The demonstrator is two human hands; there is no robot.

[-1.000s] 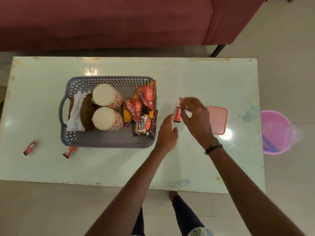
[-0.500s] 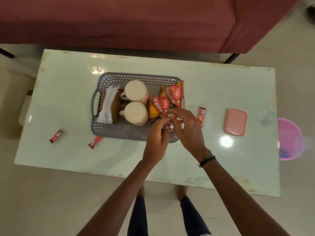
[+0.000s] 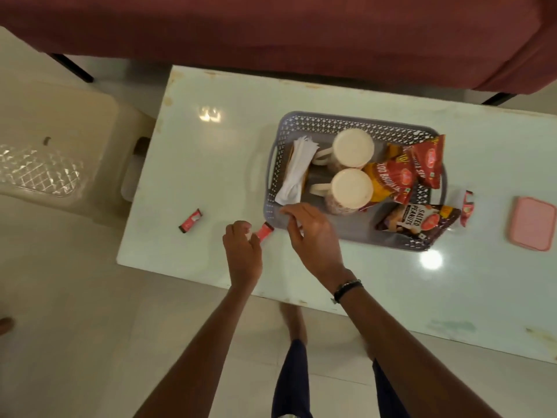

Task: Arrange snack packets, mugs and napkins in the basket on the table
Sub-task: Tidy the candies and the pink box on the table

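Basket (image 3: 346, 123) — grey, perforated, sitting right of centre on the pale table (image 3: 211, 164). Going from the left I see a cream plastic chair (image 3: 60, 140) off the table's end, then a small red sachet (image 3: 190, 220) lying alone on the tabletop. Next comes my left hand (image 3: 241, 251), fingers curled loosely at the near end of a second sachet (image 3: 264, 231) that lies just outside the basket's near-left corner; whether it actually pinches the sachet I cannot tell. My right hand (image 3: 313, 233) hovers over that corner with fingers spread, holding nothing. Inside the basket, left to right: white napkins (image 3: 297, 170) standing along the wall, two mugs (image 3: 351, 187) one behind the other, red packets (image 3: 422, 164), and a peanuts pack (image 3: 417, 221) leaning over the near-right wall. Beyond it — a third sachet (image 3: 466, 206), then a pink lid (image 3: 532, 223).
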